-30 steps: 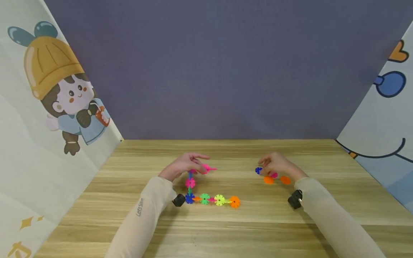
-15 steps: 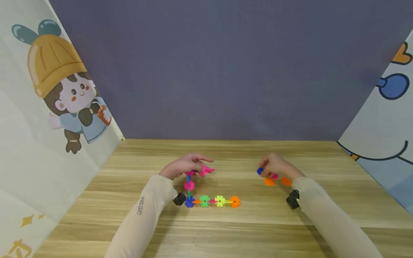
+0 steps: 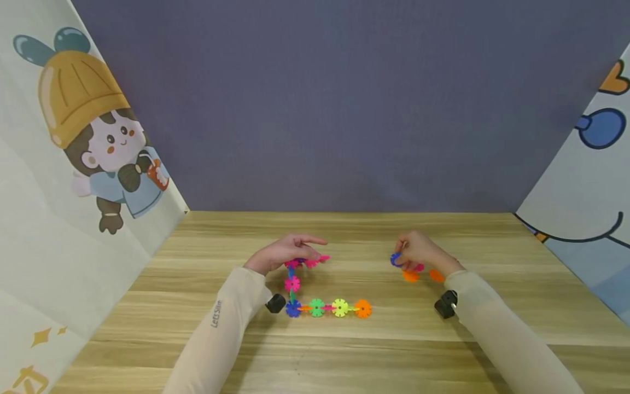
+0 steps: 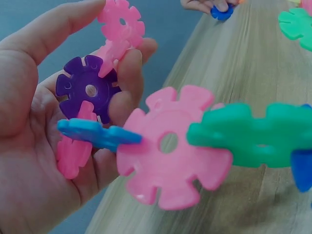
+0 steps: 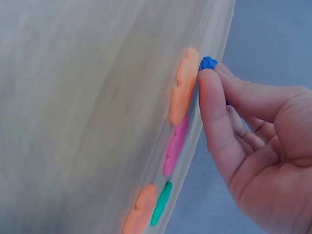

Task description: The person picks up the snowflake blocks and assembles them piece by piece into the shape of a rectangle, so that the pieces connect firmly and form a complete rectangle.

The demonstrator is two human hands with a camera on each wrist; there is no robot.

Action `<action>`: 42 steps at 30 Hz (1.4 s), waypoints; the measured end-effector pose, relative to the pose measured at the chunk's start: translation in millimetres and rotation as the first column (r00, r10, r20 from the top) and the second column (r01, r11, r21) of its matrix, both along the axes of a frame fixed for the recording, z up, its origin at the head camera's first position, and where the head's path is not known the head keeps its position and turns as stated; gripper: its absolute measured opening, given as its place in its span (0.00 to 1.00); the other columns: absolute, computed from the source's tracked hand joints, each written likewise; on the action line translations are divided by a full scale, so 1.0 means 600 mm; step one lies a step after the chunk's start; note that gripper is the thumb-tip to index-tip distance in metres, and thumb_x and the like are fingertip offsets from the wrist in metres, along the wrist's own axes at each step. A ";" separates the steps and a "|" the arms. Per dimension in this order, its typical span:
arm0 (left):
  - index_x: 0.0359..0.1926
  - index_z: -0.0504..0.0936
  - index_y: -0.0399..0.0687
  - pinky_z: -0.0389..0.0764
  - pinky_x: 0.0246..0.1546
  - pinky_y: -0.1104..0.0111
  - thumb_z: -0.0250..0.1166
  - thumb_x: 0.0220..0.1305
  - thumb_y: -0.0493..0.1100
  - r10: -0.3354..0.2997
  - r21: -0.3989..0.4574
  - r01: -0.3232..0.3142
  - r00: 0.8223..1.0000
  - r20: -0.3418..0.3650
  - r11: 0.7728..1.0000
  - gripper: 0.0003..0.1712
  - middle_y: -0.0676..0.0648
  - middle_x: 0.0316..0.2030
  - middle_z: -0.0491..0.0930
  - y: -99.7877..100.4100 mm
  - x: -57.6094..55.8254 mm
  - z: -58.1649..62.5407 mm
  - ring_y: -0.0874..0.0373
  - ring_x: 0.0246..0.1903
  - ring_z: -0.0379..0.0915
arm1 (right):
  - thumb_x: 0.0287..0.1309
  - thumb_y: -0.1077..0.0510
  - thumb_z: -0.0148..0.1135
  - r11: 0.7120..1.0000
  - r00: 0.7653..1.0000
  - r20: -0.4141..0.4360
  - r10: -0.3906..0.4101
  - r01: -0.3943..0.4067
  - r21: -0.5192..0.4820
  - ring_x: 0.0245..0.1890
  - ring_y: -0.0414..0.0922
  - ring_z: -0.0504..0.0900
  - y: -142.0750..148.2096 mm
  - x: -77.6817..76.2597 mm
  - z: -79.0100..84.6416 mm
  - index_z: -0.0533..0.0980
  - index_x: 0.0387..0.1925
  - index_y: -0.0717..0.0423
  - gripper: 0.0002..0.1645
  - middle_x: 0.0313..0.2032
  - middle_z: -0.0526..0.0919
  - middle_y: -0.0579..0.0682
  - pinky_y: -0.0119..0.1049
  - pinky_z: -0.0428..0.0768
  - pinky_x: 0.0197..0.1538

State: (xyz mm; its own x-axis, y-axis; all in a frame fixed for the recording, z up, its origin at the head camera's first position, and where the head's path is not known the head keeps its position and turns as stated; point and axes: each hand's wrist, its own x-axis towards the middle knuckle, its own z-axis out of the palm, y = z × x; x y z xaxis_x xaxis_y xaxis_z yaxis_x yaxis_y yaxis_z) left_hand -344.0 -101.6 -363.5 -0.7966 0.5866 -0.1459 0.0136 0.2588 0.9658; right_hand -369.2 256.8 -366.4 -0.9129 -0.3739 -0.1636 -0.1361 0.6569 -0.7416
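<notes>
A chain of interlocking plastic snowflake discs runs in an L along the table. Its near row ends in an orange disc point(image 3: 362, 316) and turns at a blue corner disc point(image 3: 293, 315). My left hand point(image 3: 281, 254) grips the chain's far end; in the left wrist view, fingers curl round a purple disc point(image 4: 78, 82) and pink discs point(image 4: 110, 22). A large pink disc point(image 4: 141, 170) and a green disc point(image 4: 239, 131) hang outside the palm. My right hand point(image 3: 422, 250) pinches a loose blue snowflake disc point(image 5: 208, 63) between thumb and fingertips.
Beside my right hand lie loose discs: two orange discs point(image 3: 410, 277) point(image 3: 436, 276), a pink disc point(image 3: 420, 267) and, in the right wrist view, a green disc point(image 5: 161, 204). A dark blue-grey panel point(image 3: 344, 109) stands behind the wooden table point(image 3: 374, 361).
My right fingers have closed on the blue disc and tilted it from where it lay. My left hand has shifted slightly right, and the pink end of the chain has turned in its fingers.
</notes>
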 end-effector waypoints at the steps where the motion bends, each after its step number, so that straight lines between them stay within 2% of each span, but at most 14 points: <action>1: 0.70 0.70 0.40 0.73 0.26 0.68 0.66 0.66 0.42 -0.001 -0.001 0.001 1.000 0.000 1.000 0.33 0.49 0.28 0.83 0.000 0.000 0.000 0.54 0.25 0.70 | 0.52 0.74 0.67 1.000 1.000 -0.001 -0.004 0.004 -0.011 0.19 0.48 0.84 -0.001 0.001 0.000 0.75 0.32 0.71 0.07 0.22 0.83 0.57 0.40 0.87 0.25; 4: 0.69 0.70 0.40 0.77 0.27 0.68 0.66 0.66 0.42 -0.002 -0.001 0.002 1.000 0.002 1.000 0.32 0.46 0.30 0.84 0.001 0.000 -0.001 0.55 0.26 0.74 | 0.53 0.75 0.65 0.999 1.000 -0.009 -0.019 0.019 -0.040 0.19 0.49 0.84 -0.005 0.004 0.000 0.76 0.31 0.71 0.04 0.23 0.83 0.58 0.40 0.87 0.26; 8: 0.69 0.71 0.39 0.83 0.31 0.66 0.65 0.66 0.40 0.015 0.015 -0.015 1.000 0.010 1.000 0.31 0.39 0.37 0.85 0.001 -0.002 -0.007 0.55 0.31 0.80 | 0.53 0.76 0.63 0.996 0.999 -0.033 -0.026 0.023 -0.088 0.18 0.49 0.84 -0.012 0.008 -0.002 0.77 0.29 0.72 0.02 0.22 0.83 0.58 0.40 0.87 0.25; 13: 0.69 0.70 0.38 0.85 0.34 0.65 0.64 0.67 0.40 0.039 0.033 -0.040 0.999 0.016 0.999 0.30 0.35 0.45 0.84 0.003 -0.001 -0.012 0.51 0.37 0.83 | 0.54 0.75 0.63 0.990 0.999 -0.025 -0.037 0.033 -0.139 0.18 0.48 0.84 -0.022 0.014 -0.001 0.77 0.30 0.74 0.02 0.23 0.83 0.57 0.41 0.87 0.24; 23: 0.67 0.71 0.34 0.87 0.38 0.59 0.64 0.68 0.41 0.084 0.075 -0.085 0.996 0.015 0.994 0.29 0.39 0.45 0.85 0.010 0.000 -0.024 0.50 0.36 0.84 | 0.56 0.74 0.63 0.982 0.998 -0.022 -0.057 0.052 -0.181 0.20 0.48 0.85 -0.045 0.020 0.004 0.77 0.34 0.76 0.04 0.26 0.84 0.59 0.42 0.87 0.27; 27: 0.68 0.70 0.36 0.87 0.40 0.58 0.65 0.68 0.41 0.096 0.076 -0.098 0.995 0.030 0.992 0.30 0.39 0.46 0.85 0.015 0.003 -0.024 0.48 0.37 0.84 | 0.56 0.74 0.63 0.979 0.999 -0.019 -0.049 0.044 -0.200 0.20 0.48 0.85 -0.057 0.025 0.006 0.77 0.35 0.76 0.05 0.26 0.85 0.60 0.43 0.87 0.27; 33: 0.68 0.69 0.35 0.87 0.38 0.60 0.65 0.68 0.40 0.111 0.095 -0.114 0.993 0.043 0.989 0.31 0.35 0.47 0.84 0.024 0.004 -0.023 0.50 0.36 0.84 | 0.59 0.72 0.63 0.980 0.999 -0.019 -0.044 0.039 -0.196 0.21 0.49 0.85 -0.073 0.028 0.010 0.78 0.36 0.75 0.05 0.27 0.85 0.59 0.44 0.87 0.28; 40: 0.67 0.71 0.35 0.87 0.38 0.61 0.66 0.66 0.39 0.132 0.108 -0.138 0.990 0.055 0.985 0.30 0.38 0.46 0.85 0.035 0.001 -0.026 0.52 0.35 0.84 | 0.58 0.73 0.62 0.967 1.000 -0.005 -0.021 0.019 -0.253 0.20 0.49 0.85 -0.091 0.028 0.011 0.77 0.37 0.76 0.07 0.26 0.85 0.59 0.46 0.87 0.28; 42: 0.66 0.71 0.34 0.87 0.36 0.62 0.66 0.67 0.39 0.135 0.112 -0.140 0.989 0.057 0.984 0.30 0.36 0.45 0.85 0.037 -0.001 -0.028 0.52 0.33 0.83 | 0.58 0.73 0.62 0.964 1.000 -0.003 -0.014 0.013 -0.266 0.20 0.50 0.85 -0.096 0.029 0.012 0.77 0.38 0.77 0.07 0.25 0.84 0.58 0.47 0.87 0.29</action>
State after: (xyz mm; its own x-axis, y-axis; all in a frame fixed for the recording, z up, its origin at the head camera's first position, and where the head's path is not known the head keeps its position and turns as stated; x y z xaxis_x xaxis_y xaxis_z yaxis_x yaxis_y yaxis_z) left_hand -344.5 -79.6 -380.3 -0.8643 0.4872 -0.1248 -0.0626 0.1421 0.9879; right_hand -351.5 199.2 -359.1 -0.9186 -0.3912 -0.0553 -0.1328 0.4376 -0.8893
